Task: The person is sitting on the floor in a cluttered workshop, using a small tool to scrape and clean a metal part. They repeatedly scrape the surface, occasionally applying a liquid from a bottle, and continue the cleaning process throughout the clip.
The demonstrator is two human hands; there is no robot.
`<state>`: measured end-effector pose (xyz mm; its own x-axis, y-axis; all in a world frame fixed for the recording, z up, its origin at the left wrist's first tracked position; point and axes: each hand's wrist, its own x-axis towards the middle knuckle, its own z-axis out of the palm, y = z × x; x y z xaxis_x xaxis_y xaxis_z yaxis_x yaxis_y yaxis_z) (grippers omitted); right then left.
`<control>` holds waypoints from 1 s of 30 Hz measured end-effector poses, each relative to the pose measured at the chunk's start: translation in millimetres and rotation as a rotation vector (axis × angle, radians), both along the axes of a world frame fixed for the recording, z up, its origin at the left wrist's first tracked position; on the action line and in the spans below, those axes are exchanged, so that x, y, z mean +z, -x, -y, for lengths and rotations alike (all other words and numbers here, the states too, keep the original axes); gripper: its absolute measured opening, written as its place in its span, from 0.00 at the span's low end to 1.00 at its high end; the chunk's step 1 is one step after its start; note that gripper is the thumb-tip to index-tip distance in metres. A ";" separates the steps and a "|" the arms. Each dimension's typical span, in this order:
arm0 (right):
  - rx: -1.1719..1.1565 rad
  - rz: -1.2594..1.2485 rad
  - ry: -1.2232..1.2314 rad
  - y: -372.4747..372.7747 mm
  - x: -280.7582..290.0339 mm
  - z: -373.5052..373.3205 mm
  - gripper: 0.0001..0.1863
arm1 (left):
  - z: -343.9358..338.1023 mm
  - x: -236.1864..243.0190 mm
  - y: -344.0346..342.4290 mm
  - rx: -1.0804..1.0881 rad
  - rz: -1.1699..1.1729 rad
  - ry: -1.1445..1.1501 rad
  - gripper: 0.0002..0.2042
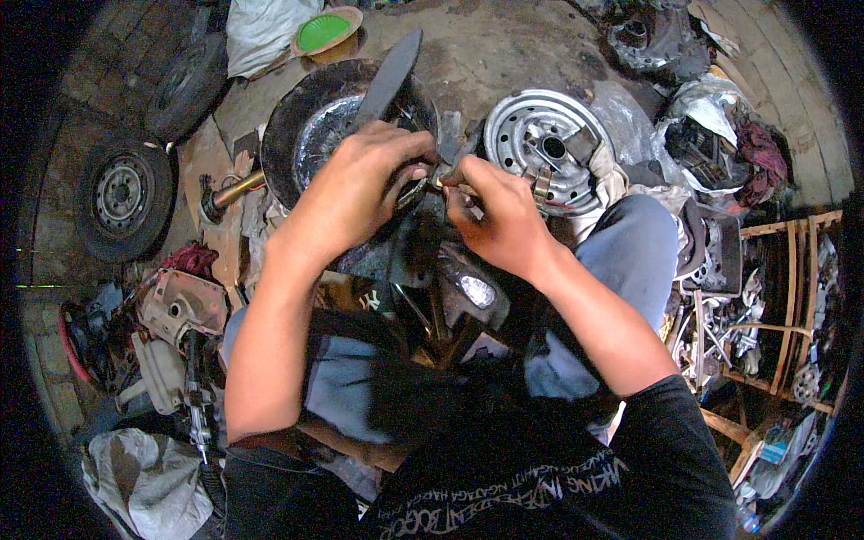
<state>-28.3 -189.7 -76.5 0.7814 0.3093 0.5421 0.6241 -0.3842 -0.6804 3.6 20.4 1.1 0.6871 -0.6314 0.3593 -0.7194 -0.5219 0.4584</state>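
My left hand (pixel 360 184) is curled at the right rim of a dark round pan (pixel 297 108), which has a shiny inside; what the fingers grip is hard to make out. A flat grey blade-shaped piece (pixel 391 67) angles up across the pan from behind that hand. Just to the right, my right hand (pixel 486 207) pinches a small thin item (pixel 443 184), too small to name, close to the left fingertips. A silver steel wheel (pixel 531 126) lies beyond my right hand, with a pale cloth (pixel 603 171) on its right side.
Tyres (pixel 121 198) lie at left, near a brass-coloured shaft (pixel 234 189) and machine parts (pixel 180 306). A green bowl (pixel 319 31) sits at the back. Bags of parts (pixel 706 153) and a wooden rack (pixel 792 315) of metal pieces are at right. My bent knees frame the work.
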 end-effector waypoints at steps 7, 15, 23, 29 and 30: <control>0.006 -0.023 0.010 1.0 2.1 1.5 0.15 | 0.4 4.7 -0.2 0.036 -0.049 -0.089 0.14; -0.046 -0.013 0.012 -2.0 3.9 -1.4 0.15 | 1.5 0.6 0.7 0.008 0.007 0.017 0.10; -0.148 -0.017 -0.056 2.8 -1.3 -9.5 0.15 | 0.6 5.7 0.2 0.043 -0.067 -0.086 0.12; -0.322 -0.012 -0.056 9.6 -2.4 -19.5 0.08 | 1.8 -3.2 0.1 0.022 -0.003 0.036 0.09; -0.326 0.008 -0.087 9.8 -3.4 -21.7 0.08 | 2.2 -4.1 -0.2 0.022 0.002 0.045 0.08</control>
<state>-38.1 -168.0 -79.9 0.8274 -0.0035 0.5616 0.4832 -0.5052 -0.7150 3.8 18.2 -3.0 0.6998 -0.5997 0.3880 -0.7089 -0.5164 0.4805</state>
